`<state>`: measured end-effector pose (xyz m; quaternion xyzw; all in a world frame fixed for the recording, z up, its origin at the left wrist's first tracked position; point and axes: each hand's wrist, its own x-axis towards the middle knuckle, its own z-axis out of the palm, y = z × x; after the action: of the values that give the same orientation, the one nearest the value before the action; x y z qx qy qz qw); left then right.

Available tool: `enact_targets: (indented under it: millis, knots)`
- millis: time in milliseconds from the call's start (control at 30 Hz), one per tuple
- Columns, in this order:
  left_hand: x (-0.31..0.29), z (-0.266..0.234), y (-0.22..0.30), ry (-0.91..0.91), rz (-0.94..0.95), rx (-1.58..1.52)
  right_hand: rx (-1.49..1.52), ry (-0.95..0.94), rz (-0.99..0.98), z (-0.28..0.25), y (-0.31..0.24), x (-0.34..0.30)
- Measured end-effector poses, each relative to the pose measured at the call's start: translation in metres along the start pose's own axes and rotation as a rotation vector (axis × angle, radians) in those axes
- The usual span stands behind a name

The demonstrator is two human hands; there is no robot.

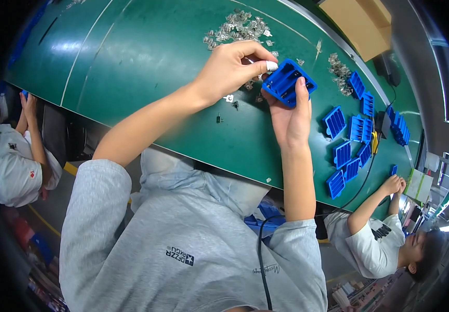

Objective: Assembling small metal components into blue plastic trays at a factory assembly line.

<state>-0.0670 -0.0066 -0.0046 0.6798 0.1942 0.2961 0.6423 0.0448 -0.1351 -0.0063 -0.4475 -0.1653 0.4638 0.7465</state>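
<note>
My right hand (291,117) holds a blue plastic tray (287,79) with several long slots, which looks like a battery holder. Its thumb presses over the near right edge, and small dark and metallic bits show inside the slots. At the tray's upper left corner is my left hand (237,67), closed in a pinch. A white cover wraps the tip of its thumb. Whatever those fingers pinch is hidden. Beyond that hand lies a heap of small shiny metal pieces (241,28). Loose metal pieces (229,98) and a small dark part (219,118) rest nearer me.
Several blue trays (334,122) are scattered to the right on the green table (157,67). A second metal heap (340,73) lies near a cardboard box (359,26). A black cable (367,179) runs along the right. Other people work at left (21,156) and right (375,229).
</note>
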Motion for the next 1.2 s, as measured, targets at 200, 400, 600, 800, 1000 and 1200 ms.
enact_targets:
  millis: [200, 400, 600, 800, 1000, 1200]
  knots:
    - [-0.002, 0.006, -0.001, -0.019, -0.010, -0.165, 0.020, 0.035, -0.032, 0.000, -0.001, 0.000]
    - [-0.002, 0.003, -0.001, -0.082, -0.056, -0.225, 0.011, 0.054, -0.059, -0.005, -0.002, 0.001]
    - [-0.002, 0.004, 0.000, -0.097, -0.071, -0.291, 0.021, 0.055, -0.071, -0.005, -0.003, 0.002]
    - [0.001, 0.001, -0.007, -0.163, -0.203, -0.205, 0.042, 0.065, -0.063, -0.006, -0.003, 0.001]
    - [0.001, -0.004, -0.006, 0.015, 0.092, 0.006, -0.012, 0.041, -0.039, 0.004, -0.008, -0.001]
    - [0.004, -0.012, -0.003, 0.041, 0.490, 0.446, -0.148, 0.007, 0.032, 0.000, -0.002, 0.000]
